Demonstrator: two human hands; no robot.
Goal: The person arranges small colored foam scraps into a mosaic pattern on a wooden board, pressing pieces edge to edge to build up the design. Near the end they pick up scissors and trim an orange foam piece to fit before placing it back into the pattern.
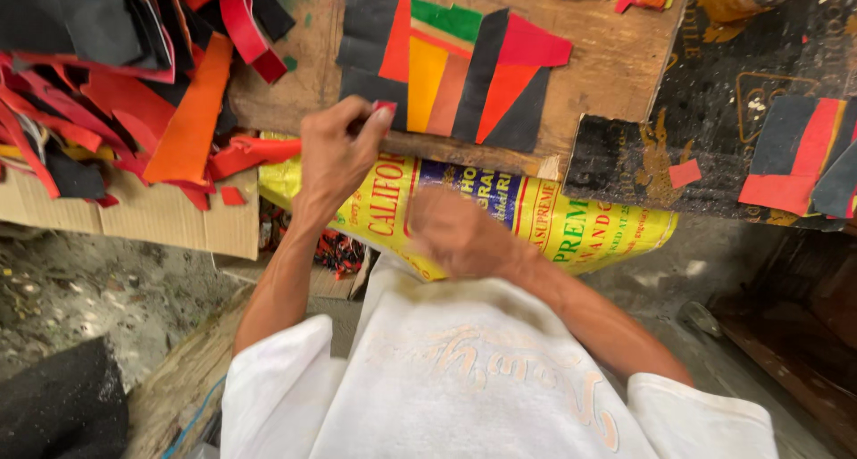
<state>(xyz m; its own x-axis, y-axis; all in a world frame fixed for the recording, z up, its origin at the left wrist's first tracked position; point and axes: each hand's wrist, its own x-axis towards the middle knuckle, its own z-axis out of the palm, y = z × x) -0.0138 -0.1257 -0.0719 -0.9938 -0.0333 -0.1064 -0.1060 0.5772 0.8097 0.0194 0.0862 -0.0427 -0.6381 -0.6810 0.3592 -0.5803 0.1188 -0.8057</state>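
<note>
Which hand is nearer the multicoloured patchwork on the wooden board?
Left. The left hand touches the patchwork at its lower-left corner; the right hand, blurred, is below the board's edge, apart from it.

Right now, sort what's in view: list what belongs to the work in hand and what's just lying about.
In hand:
- left hand, pinching a small red scrap
- patchwork of coloured strips on the wooden board
- right hand, blurred, holding nothing visible

Lying about:
- heap of red, orange and black offcuts
- second patchwork, far right
- yellow printed sack
- cardboard
</note>
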